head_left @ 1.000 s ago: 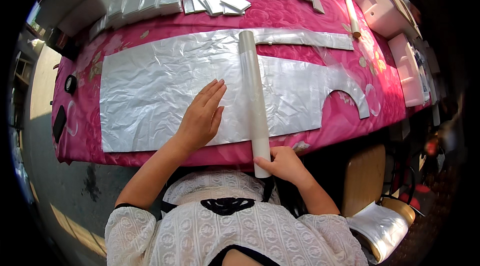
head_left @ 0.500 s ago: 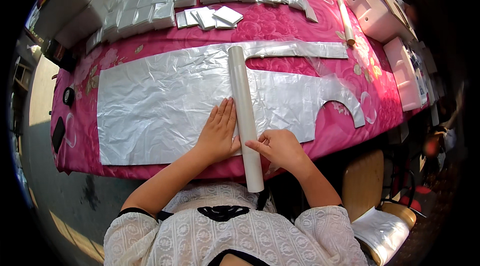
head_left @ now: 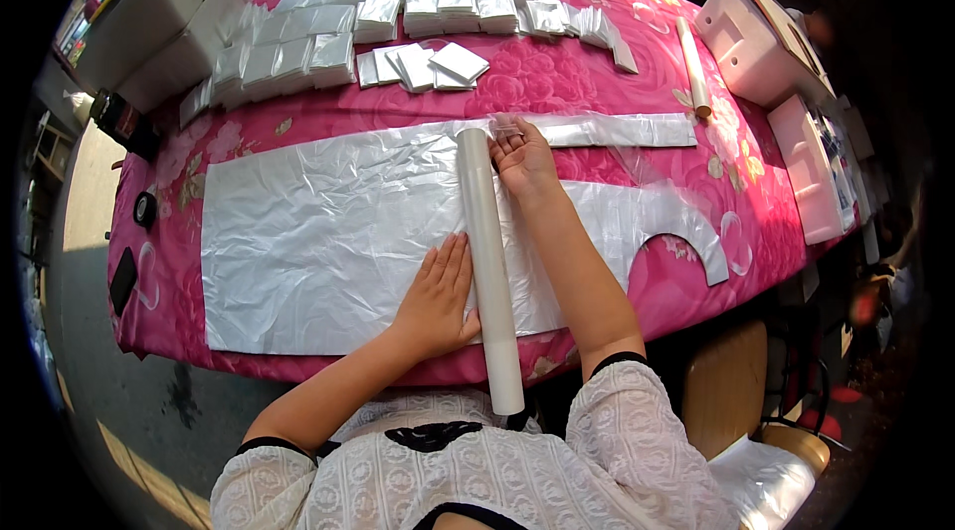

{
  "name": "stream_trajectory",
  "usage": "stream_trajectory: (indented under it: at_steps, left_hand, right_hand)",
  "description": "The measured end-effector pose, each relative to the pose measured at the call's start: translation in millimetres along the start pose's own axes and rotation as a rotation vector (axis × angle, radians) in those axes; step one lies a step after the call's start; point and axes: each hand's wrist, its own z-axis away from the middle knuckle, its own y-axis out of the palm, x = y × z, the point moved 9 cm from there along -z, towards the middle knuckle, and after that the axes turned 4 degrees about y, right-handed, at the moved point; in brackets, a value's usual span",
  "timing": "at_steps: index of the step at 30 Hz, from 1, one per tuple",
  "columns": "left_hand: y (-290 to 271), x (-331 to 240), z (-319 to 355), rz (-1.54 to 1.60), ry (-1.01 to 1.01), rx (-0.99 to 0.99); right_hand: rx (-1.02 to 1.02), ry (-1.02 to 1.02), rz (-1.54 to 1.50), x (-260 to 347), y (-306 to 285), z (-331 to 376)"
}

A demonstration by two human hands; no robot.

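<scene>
The left hand [head_left: 435, 293] is flat and open on the silver sheet [head_left: 308, 251], fingers together, its thumb side close against the near half of the tube [head_left: 484, 271]; it grips nothing. The right hand [head_left: 525, 164] is at the tube's far end, fingers partly curled by the sheet's far edge; I cannot tell whether they pinch the film. The tube lies across the sheet, its near end jutting past the worktop's edge.

As for progress, the sheet is laid out and the tube is on it. The broad left part lies flat, wrinkled and unfolded; to the right are a far strip [head_left: 637, 131] and a curved cut-out. No fold over the tube shows, so this sheet looks early in its handling.

Beyond, on the pink-covered worktop [head_left: 557, 82], finished-looking folded packets [head_left: 288, 57] stand in stacks, with several loose in front. A second tube [head_left: 692, 67] lies far right, beside a foam box [head_left: 761, 42].
</scene>
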Motion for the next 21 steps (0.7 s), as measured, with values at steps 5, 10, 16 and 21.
stream_trajectory:
  at_steps: [5,10,16,21]
  left_hand:
    - [3.8,0.2,-1.1,-0.010,-0.007,0.041]
    - [0.3,-2.4,-0.5,-0.017,0.007,0.003]
    - [2.4,-3.5,-1.6,-0.019,0.014,-0.001]
    - [-1.0,0.4,1.6,0.015,-0.005,-0.021]
  right_hand:
    - [0.156,-0.223,-0.169,115.4,-17.4,-14.8]
    - [0.136,-0.330,-0.102,259.6,-81.8,-15.6]
    - [0.207,-0.436,0.009,333.3,-71.0,34.7]
    - [0.192,-0.731,0.355,220.6,81.8,137.2]
